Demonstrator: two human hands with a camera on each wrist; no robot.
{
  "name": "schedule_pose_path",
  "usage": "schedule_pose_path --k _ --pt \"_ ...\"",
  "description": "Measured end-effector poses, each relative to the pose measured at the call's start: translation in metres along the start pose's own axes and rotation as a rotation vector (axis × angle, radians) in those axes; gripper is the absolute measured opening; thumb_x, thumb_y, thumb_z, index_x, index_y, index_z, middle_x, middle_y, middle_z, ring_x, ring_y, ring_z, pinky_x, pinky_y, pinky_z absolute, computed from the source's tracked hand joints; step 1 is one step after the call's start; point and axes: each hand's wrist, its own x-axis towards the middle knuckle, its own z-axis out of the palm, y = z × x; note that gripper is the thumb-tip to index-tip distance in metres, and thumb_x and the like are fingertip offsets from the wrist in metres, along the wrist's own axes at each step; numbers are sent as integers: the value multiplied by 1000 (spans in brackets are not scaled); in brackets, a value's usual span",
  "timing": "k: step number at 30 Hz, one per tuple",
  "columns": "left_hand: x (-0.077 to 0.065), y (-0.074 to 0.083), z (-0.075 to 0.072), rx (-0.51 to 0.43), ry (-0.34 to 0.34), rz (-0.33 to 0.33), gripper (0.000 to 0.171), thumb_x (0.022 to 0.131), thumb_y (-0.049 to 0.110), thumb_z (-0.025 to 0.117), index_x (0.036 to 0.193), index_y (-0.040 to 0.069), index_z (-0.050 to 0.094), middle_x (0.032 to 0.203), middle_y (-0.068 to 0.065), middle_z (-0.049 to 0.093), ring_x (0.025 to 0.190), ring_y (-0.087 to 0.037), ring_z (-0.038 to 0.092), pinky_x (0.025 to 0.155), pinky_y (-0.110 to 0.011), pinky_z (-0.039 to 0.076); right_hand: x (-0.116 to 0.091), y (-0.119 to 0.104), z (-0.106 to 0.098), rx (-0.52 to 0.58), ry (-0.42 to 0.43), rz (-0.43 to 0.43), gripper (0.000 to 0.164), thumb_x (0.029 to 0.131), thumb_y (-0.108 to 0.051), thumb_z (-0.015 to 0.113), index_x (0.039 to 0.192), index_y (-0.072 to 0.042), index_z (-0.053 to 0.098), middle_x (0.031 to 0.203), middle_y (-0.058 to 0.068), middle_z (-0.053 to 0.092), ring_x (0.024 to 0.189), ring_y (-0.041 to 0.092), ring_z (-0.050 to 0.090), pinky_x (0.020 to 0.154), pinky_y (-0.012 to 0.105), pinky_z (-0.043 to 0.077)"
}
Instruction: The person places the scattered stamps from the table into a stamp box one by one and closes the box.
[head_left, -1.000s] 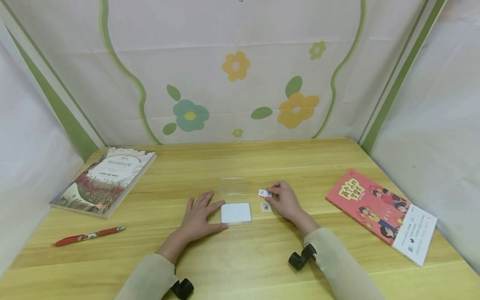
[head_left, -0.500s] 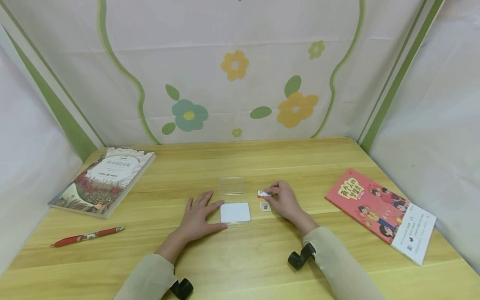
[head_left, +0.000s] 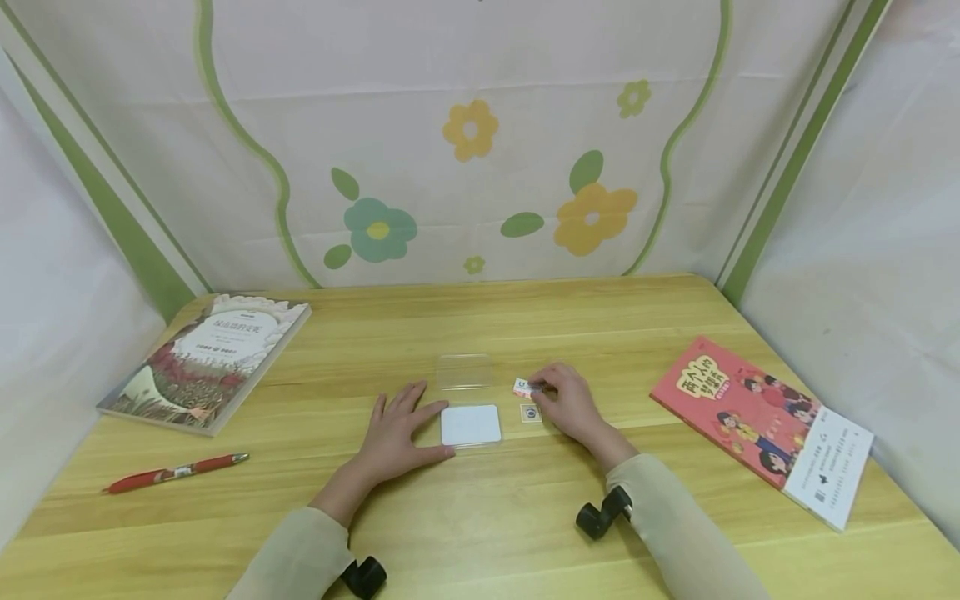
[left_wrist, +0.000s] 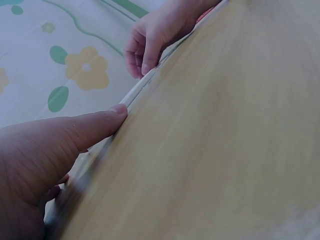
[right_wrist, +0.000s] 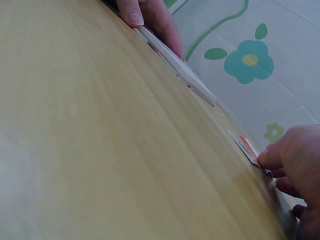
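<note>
Between the thumb and fingers of my right hand (head_left: pixel 572 402) is a small white-and-red card (head_left: pixel 522 387), pinched by its right side. It is tilted in the right wrist view, with its lower edge close to the wood. A small square stamp-like picture (head_left: pixel 530 413) with a pale border lies just in front of it. My left hand (head_left: pixel 397 442) is spread flat beside a shallow clear case with a white insert (head_left: pixel 470 426). The index fingertip and thumb touch the case's left corners. Behind the case lies a clear plastic lid (head_left: pixel 463 372).
A red pen (head_left: pixel 177 473) lies on the left of the wooden table (head_left: pixel 480 533), with an illustrated book (head_left: pixel 210 362) behind it. On the right is a pink book (head_left: pixel 761 429). Flower-printed cloth (head_left: pixel 472 192) hangs behind the table.
The white-and-red card has turned slightly in the right fingers, showing more of its printed face than half a second ago. The left hand and the case have stayed in place.
</note>
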Motion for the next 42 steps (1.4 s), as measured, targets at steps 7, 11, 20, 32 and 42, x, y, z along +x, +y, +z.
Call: schedule_pose_path --k 7,11,20,32,42 --pt "0 0 0 0 0 -2 68 69 58 59 124 20 49 137 -13 25 126 -30 16 95 -54 0 0 -4 -2 -1 -20 59 22 73 -4 66 94 0 64 86 6 55 74 17 48 64 31 41" --pt "0 0 1 -1 -2 -2 68 69 58 59 124 20 49 137 -13 25 126 -30 16 95 -54 0 -1 -3 -2 -15 -33 80 25 73 -10 68 96 -1 65 88 7 52 77 19 46 65 33 38" --pt "1 -1 2 4 2 -1 68 69 59 58 124 20 50 137 -13 25 126 -29 16 95 -54 0 -1 -1 -3 -102 -78 98 28 76 -17 67 100 -2 65 100 12 50 93 28 41 77 40 33" --pt "0 -2 1 9 8 5 68 69 59 58 124 20 50 137 -14 26 125 -30 17 95 -55 1 0 0 -1 -86 -56 53 20 76 -11 66 94 -2 67 104 15 51 100 31 40 84 46 29" --pt "0 -1 1 0 1 1 68 69 58 59 124 19 50 137 -14 25 125 -30 16 95 -54 0 -1 -1 -2 -81 -49 36 13 75 -8 66 88 -5 67 98 6 55 96 26 45 82 46 31"
